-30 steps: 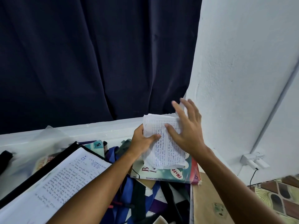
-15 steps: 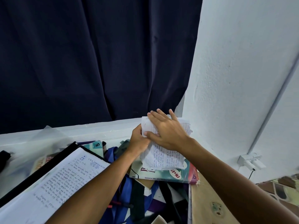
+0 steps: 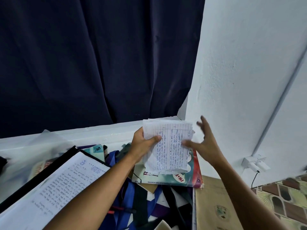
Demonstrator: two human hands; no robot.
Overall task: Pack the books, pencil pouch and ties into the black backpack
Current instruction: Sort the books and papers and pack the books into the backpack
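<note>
Above the textbook [image 3: 167, 177] at the windowsill, your left hand [image 3: 141, 145] pinches a wad of handwritten pages [image 3: 167, 145] by its left edge, long axis running away from you. Your right hand [image 3: 201, 143] hovers just beside its right edge, fingers spread, holding nothing. Ties [image 3: 131, 201] lie tangled below your forearms; the backpack isn't clearly identifiable, so judge your direction first.

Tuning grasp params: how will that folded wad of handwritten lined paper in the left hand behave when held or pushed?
Probably floppy: the paper wad sags and crumples below the left hand, whose grip pinches its left edge. Likely light, since that one-sided pinch carries it. The ragged torn lower edges suggest loose sheets that may splay or slip apart when the right hand, open beside it, pushes.
</note>
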